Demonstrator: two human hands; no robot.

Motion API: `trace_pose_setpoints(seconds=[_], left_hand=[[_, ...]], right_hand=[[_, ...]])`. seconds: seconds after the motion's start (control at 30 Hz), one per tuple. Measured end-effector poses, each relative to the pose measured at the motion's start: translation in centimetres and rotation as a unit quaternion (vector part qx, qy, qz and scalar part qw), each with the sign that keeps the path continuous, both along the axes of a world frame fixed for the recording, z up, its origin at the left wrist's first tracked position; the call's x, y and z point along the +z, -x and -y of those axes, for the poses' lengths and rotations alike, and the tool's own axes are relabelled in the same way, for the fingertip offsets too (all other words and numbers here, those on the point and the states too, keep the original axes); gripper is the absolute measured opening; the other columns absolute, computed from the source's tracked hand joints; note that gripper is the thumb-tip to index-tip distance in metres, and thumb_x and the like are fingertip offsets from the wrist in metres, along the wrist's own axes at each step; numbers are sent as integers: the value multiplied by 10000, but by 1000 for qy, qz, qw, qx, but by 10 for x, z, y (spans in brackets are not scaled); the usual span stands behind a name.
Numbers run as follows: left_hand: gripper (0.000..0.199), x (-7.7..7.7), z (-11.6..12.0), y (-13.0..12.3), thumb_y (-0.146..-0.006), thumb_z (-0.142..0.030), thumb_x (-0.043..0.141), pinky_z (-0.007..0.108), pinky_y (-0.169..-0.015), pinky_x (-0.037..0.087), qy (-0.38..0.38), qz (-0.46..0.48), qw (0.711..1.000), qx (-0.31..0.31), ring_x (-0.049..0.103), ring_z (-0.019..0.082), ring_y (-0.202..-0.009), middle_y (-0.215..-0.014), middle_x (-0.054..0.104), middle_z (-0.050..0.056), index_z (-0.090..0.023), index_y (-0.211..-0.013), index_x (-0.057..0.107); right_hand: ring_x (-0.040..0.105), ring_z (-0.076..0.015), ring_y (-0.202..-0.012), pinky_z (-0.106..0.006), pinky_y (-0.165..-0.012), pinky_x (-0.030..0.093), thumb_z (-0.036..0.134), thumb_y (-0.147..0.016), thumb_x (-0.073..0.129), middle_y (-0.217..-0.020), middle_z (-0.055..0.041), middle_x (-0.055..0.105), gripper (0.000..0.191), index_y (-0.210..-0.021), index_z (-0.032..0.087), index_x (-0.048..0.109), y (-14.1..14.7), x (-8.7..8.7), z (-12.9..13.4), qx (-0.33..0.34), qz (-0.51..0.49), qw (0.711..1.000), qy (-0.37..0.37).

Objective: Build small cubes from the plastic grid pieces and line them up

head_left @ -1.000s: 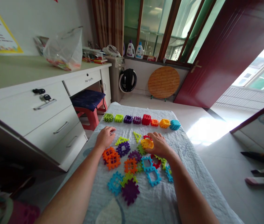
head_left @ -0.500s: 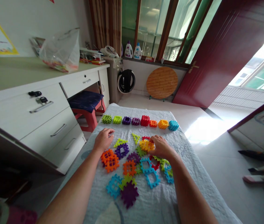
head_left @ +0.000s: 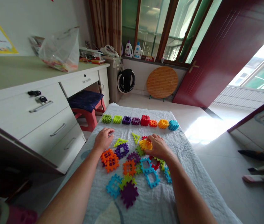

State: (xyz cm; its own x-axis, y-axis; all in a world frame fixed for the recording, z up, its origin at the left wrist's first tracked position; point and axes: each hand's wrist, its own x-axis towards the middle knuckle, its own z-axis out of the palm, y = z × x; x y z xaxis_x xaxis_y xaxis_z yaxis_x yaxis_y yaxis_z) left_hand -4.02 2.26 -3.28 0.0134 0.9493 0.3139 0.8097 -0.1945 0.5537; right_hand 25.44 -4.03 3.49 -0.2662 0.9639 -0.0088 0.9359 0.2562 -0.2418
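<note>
My right hand grips a yellow toothed plastic building piece between thumb and fingers, above the pile. Close by are a red piece, mostly covered, and a green piece. My left hand rests on the cloth with fingers loosely bent and apart, holding nothing. Near it lie a lime piece, a purple frame and orange window pieces. Blue frames and a dark purple square lie nearer to me.
A row of interlocking stacks, from a green one past a red one to a blue one, runs along the far side of the cloth-covered table. A stool and white drawers stand left.
My right hand has shifted slightly left, and the yellow piece in it is now tilted. My left hand has stayed in place.
</note>
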Motion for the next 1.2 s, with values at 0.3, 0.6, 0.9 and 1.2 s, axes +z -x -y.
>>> trace_pose_setpoints(seconds=[0.3, 0.6, 0.9, 1.2], left_hand=[[248, -2, 0, 1, -759, -229, 510, 275, -754, 478, -5, -1, 1000, -1, 604, 173, -771, -959, 651, 52, -180, -951, 659], [257, -1, 0, 0, -758, -230, 505, 276, -759, 481, -2, 1, 1000, -2, 605, 170, -763, -950, 652, 51, -172, -952, 664], [265, -5, -1, 2, -752, -248, 499, 271, -745, 489, -10, 13, 1000, -5, 609, 170, -765, -954, 654, 53, -174, -947, 662], [273, -1, 0, 2, -753, -265, 495, 276, -748, 488, 4, 6, 1000, -5, 608, 173, -765, -956, 651, 46, -183, -954, 661]], right_hand=[[500, -227, -950, -326, -835, 361, 388, -682, 694, -1005, -72, 551, 435, -1060, 189, 606, -1, 2, 0, -3, 2, 1000, 4], [493, -249, -978, -342, -842, 359, 429, -666, 703, -1034, -86, 556, 472, -1064, 193, 606, -1, 1, -2, -8, 20, 1000, 10], [490, -225, -929, -321, -807, 359, 366, -623, 721, -987, -69, 557, 442, -1003, 182, 593, -6, 1, -5, -10, 5, 1000, -22], [447, -268, -993, -354, -822, 341, 390, -619, 711, -1090, -73, 526, 491, -1071, 230, 604, -90, 39, -82, -107, 53, 990, -77]])
